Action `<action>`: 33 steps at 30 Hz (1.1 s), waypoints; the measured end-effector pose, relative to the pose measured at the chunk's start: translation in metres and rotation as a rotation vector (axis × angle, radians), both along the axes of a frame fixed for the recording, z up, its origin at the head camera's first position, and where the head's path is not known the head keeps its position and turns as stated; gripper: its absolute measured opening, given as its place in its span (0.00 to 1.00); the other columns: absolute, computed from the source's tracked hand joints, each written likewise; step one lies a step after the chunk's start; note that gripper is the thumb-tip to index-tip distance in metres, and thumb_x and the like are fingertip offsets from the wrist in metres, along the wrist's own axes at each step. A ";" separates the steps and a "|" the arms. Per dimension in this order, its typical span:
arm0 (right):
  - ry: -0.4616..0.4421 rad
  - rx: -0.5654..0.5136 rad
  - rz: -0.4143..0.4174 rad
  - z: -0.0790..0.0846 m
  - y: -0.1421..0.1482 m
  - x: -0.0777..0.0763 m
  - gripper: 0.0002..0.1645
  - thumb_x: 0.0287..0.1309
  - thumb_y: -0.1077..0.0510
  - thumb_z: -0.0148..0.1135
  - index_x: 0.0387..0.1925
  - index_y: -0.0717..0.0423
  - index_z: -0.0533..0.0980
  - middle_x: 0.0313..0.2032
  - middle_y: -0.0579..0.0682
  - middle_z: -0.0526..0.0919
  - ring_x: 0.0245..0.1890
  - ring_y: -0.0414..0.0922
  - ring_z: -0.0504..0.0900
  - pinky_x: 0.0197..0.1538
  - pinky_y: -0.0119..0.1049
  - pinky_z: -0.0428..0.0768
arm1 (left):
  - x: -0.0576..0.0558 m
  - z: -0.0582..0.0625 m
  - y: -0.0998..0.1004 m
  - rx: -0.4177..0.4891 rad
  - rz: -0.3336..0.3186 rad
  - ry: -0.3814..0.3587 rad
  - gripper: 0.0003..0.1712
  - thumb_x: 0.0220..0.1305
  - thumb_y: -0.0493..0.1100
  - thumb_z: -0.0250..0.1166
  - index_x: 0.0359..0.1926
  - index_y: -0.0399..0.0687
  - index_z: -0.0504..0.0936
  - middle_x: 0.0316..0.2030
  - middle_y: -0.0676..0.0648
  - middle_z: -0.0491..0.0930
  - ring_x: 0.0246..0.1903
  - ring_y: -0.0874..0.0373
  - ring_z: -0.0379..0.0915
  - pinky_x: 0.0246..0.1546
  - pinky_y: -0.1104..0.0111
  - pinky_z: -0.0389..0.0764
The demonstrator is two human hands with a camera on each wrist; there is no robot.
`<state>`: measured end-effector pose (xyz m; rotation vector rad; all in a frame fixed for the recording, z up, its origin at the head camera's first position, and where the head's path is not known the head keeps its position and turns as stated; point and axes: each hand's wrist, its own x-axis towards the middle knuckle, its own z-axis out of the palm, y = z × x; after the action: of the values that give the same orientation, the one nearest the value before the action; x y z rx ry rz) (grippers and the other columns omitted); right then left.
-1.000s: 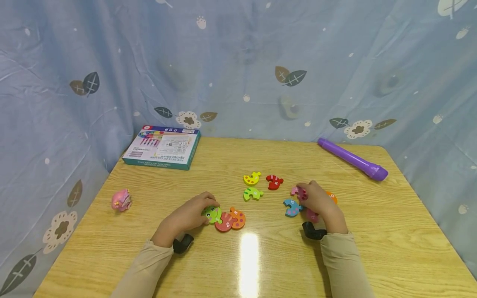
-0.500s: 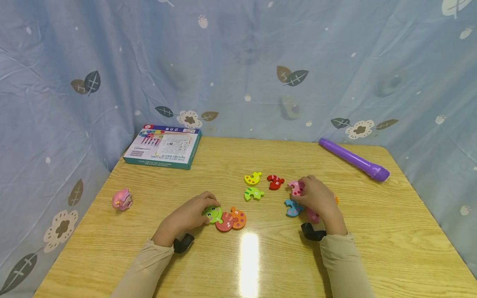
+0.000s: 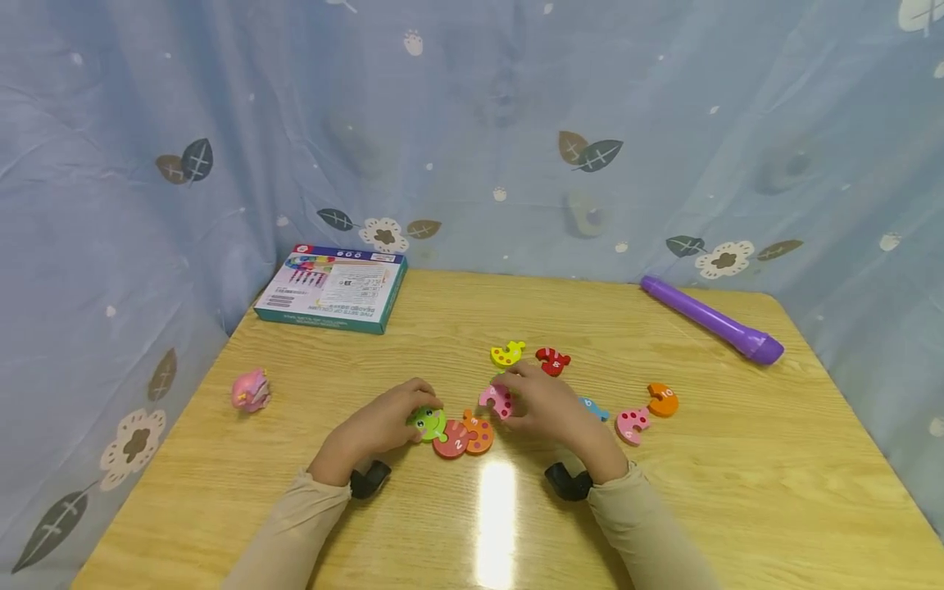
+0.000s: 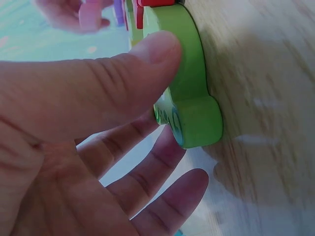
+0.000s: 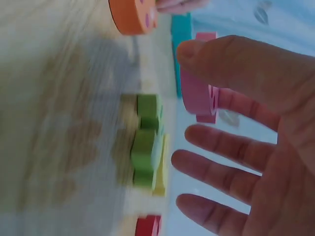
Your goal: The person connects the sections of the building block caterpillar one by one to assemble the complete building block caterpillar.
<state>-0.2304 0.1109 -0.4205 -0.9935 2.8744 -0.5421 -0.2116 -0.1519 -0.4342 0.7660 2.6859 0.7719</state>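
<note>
My left hand (image 3: pixel 383 419) pinches the green caterpillar-head puzzle piece (image 3: pixel 431 424), thumb on one side and fingers on the other. Linked to that head are a red piece marked 2 (image 3: pixel 450 441) and an orange piece marked 3 (image 3: pixel 479 434). Between thumb and index finger, my right hand (image 3: pixel 551 412) holds a pink spotted puzzle piece (image 5: pixel 197 81) above the table, just right of the orange one. A green piece (image 5: pixel 146 155), mostly hidden by this hand in the head view, lies beneath. Yellow (image 3: pixel 507 354) and red 8 (image 3: pixel 553 361) pieces lie behind it.
Right of the right hand lie a partly covered blue piece (image 3: pixel 593 408), another pink piece (image 3: pixel 632 426) and an orange 10 (image 3: pixel 663 400). A flat box (image 3: pixel 332 288), a purple stick with a flared end (image 3: pixel 711 319) and a pink toy figure (image 3: pixel 251 391) sit farther out.
My right hand has picked up the pink piece and carried it left towards the joined pieces, uncovering the orange 10 and the other pink piece. The left hand stays on the green head.
</note>
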 end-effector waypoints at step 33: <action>0.138 0.434 0.288 0.005 -0.045 -0.021 0.20 0.54 0.55 0.64 0.50 0.37 0.77 0.36 0.42 0.76 0.38 0.43 0.74 0.44 0.40 0.74 | -0.002 -0.002 0.000 -0.007 0.006 -0.004 0.25 0.48 0.30 0.68 0.51 0.43 0.79 0.50 0.49 0.70 0.50 0.54 0.68 0.52 0.61 0.71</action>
<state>-0.2515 0.0661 -0.4151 -1.3615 2.7012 0.1691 -0.2138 -0.1519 -0.4364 0.7546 2.6872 0.7644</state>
